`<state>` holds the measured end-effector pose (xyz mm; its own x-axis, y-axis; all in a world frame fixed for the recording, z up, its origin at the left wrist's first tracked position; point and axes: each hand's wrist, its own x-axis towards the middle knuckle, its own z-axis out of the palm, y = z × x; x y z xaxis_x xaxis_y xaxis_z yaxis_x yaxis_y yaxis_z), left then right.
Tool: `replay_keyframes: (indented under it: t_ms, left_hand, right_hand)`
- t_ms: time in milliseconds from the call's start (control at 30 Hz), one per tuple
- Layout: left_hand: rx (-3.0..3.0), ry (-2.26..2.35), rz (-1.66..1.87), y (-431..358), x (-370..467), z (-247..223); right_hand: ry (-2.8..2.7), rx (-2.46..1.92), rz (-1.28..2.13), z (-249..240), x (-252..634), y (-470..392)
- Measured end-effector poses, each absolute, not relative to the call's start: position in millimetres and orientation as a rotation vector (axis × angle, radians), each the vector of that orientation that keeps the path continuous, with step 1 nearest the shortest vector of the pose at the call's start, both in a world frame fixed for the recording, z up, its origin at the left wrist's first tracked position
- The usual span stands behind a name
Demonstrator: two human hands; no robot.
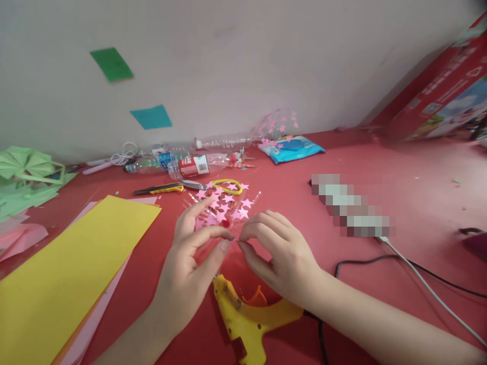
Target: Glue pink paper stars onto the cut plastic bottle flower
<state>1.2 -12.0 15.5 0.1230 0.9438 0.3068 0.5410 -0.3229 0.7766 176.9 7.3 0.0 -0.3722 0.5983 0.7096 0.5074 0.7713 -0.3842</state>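
My left hand [196,253] and my right hand [279,248] meet in the middle, thumb and forefinger of each pinched at a tiny pink piece [235,240]. Its shape is mostly hidden by the fingertips. Just beyond them lies a clear plastic piece covered with pink stars [221,216], partly behind my left fingers. Below my hands a yellow glue gun [243,319] with an orange trigger rests on its side, its nozzle near my left thumb and its back end near my right wrist.
Yellow scissors [232,182], a utility knife [163,189] and plastic bottles [194,166] lie toward the wall, beside a blue wipes pack [300,149]. Yellow paper [76,274] and green paper [26,167] cover the left. Cables [426,281] cross the right.
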Motion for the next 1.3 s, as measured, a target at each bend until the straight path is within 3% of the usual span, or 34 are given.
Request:
replay_keyframes:
  t_ms: [767,1100,1300]
  left_hand:
    - [1.964,1.456,1.111,-10.8,4.0,14.2]
    - [2.374,1.450,1.286,-13.3,4.0,13.7]
    - [2.224,1.397,1.164,-16.3,3.0,17.0]
  right_hand:
    - [-2.062,-0.841,0.145,1.1,175.1,4.5]
    - [-2.031,-0.878,0.119,1.5,174.1,6.5]
    - [-1.990,-0.901,0.078,2.9,173.9,6.4]
